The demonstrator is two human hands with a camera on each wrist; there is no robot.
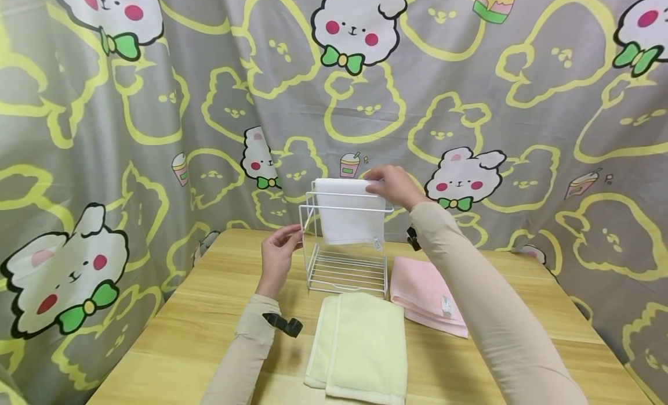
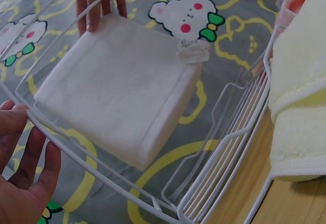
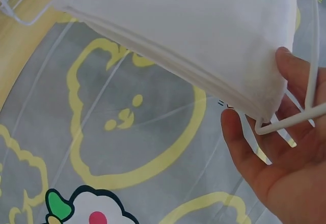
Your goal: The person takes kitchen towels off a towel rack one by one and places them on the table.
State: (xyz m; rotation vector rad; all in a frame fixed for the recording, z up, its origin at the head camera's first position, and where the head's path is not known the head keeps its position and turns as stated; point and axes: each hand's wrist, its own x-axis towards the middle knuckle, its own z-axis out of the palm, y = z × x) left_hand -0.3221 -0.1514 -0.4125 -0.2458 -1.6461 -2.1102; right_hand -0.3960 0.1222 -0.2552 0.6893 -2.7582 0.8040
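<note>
A white wire rack (image 1: 347, 288) stands on the table, with a folded white towel (image 1: 351, 216) draped over a rear top bar. My left hand (image 1: 279, 257) holds the rack's left upright; in the left wrist view the thumb and fingers of that left hand (image 2: 25, 168) are at the wire. My right hand (image 1: 395, 185) pinches the towel's upper right corner at the bar. In the right wrist view, the right hand (image 3: 290, 168) has digits on both sides of the towel (image 3: 193, 35) near the bar end. A small tag hangs at the towel's lower corner.
A folded yellow towel (image 1: 367, 347) lies in front of the rack on the wooden table (image 1: 209, 318). To the rack's right is a folded pink towel (image 1: 425, 292), beneath the right forearm. A patterned grey curtain (image 1: 292, 115) hangs behind and at the sides.
</note>
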